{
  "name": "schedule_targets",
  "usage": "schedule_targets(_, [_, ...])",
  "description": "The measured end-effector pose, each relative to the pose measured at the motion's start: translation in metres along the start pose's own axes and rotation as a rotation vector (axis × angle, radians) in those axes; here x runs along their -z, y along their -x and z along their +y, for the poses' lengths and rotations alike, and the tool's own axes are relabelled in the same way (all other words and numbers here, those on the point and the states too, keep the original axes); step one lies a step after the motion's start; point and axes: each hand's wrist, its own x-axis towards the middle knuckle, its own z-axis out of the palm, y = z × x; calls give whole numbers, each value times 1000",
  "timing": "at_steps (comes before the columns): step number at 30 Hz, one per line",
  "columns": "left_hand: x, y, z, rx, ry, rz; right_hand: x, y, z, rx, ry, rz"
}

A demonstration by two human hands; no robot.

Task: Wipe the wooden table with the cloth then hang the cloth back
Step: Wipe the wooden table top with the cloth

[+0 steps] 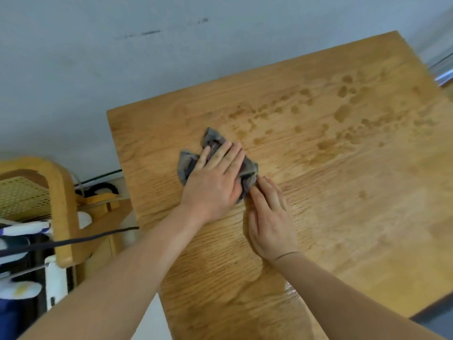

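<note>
Head view: cloth mostly under hands.

A crumpled grey patterned cloth lies bunched on the light-brown rectangular wooden table, near its left edge and toward the far left corner. Darker blotches that look damp mark the tabletop toward the far right corner.

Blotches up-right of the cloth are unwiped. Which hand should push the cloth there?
Left, probably. The left hand lies flat on the cloth, covering most of it; the right hand only touches its near edge with fingertips. The blotches start just past the cloth.
</note>
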Motion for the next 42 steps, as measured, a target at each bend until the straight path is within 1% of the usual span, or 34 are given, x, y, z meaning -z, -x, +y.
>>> schedule_targets(2, [6,12,-6,-59,105,-69,0,0,1,-1,-17,2])
schedule_targets(3, [13,16,-8,-84,217,-100,0,1,1,3,-25,-2])
schedule_targets(4, [20,19,-10,-69,373,-111,1,0,1,6,-32,-4])
schedule_targets(5, [26,20,-10,-5,536,-67,1,-1,2,7,-36,-1])
schedule_targets(6, [30,22,-13,98,646,40,0,-1,2,9,-42,6])
schedule_targets(7, [32,25,-18,215,663,173,-1,-1,2,7,-55,16])
schedule_targets(8, [31,27,-23,322,602,284,0,0,1,-5,-83,27])
schedule_targets(9, [29,31,-29,406,520,351,1,1,0,-18,-119,42])
schedule_targets(10, [24,35,-33,468,446,371,1,1,0,-26,-153,63])
schedule_targets(13, [8,48,-34,552,299,312,4,0,0,-38,-229,127])
schedule_targets(16, [1,51,-26,600,226,297,6,3,-2,-60,-261,96])
schedule_targets(18, [2,50,-23,668,194,313,13,3,-10,-39,-162,25])
schedule_targets(20, [2,48,-23,712,190,329,17,-12,-27,25,-17,-6])
schedule_targets(21, [1,46,-23,721,194,335,14,-25,-35,45,40,-40])
schedule_targets(24, [1,44,-26,725,185,337,-8,-57,-60,88,176,-280])
schedule_targets(27, [1,41,-30,734,176,348,-26,-78,-63,246,192,-391])
schedule_targets(30, [0,40,-30,739,142,339,-24,-105,-53,486,197,-397])
schedule_targets(31, [0,40,-28,735,123,316,-21,-118,-47,532,216,-394])
schedule_targets(32, [1,41,-26,732,104,285,-20,-133,-41,533,248,-383])
schedule_targets(33, [2,41,-24,732,78,249,-18,-148,-34,490,287,-355])
schedule_targets(35, [1,41,-22,734,22,184,-17,-176,-25,349,328,-261])
schedule_targets(37, [1,39,-23,739,-9,156,-21,-197,-28,231,289,-207])
schedule_targets(39, [0,36,-25,744,-26,161,-33,-207,-44,178,205,-181])
schedule_targets(40, [-1,36,-26,746,-32,166,-38,-208,-52,201,177,-181])
schedule_targets(41, [-2,36,-26,751,-35,170,-42,-204,-58,278,164,-203])
schedule_targets(42, [-3,37,-25,757,-35,177,-43,-198,-61,405,161,-244])
